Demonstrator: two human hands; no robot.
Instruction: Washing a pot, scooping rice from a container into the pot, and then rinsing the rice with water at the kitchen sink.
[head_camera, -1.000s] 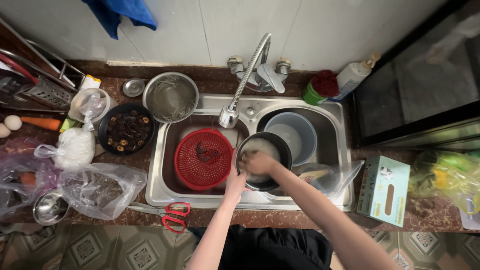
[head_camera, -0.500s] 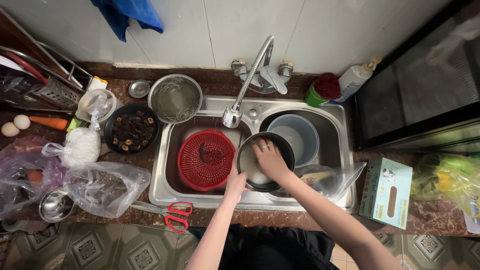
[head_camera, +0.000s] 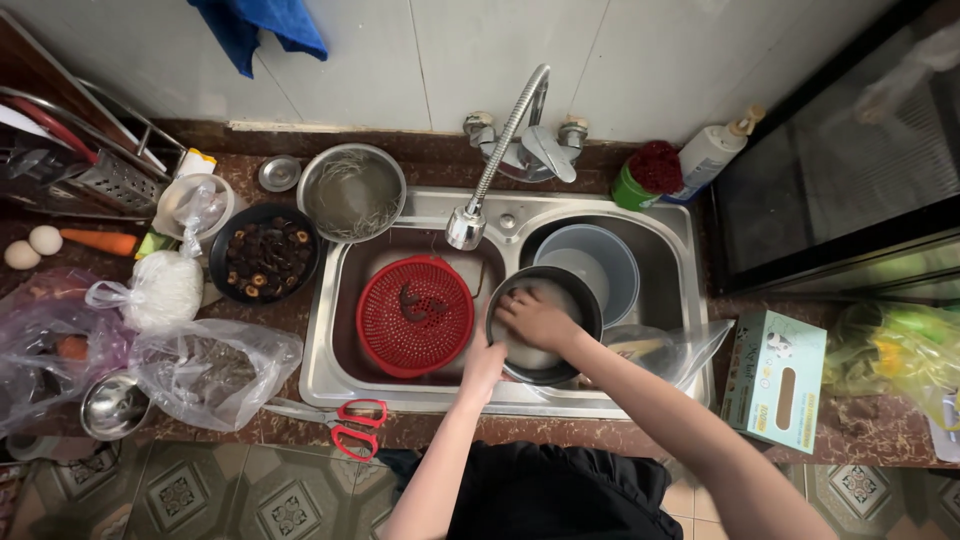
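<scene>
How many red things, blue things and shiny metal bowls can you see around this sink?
Red: 2, the colander in the sink and the scissors on the counter edge.
Blue: 1, the cloth hanging on the wall.
Metal bowls: 3, the large bowl, the small dish and the bowl at the left edge.
Total: 6

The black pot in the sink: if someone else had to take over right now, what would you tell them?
Left hand grips the near rim of the black pot, which sits across the divider of the steel sink.
Right hand is inside the pot, fingers spread in cloudy water.
Red colander lies in the left basin; grey tub in the right, behind the pot.
The tap spout hangs over the left basin; no water is visibly running.
Done: pot filled with water. Left: the cloudy water is not yet poured off.
</scene>
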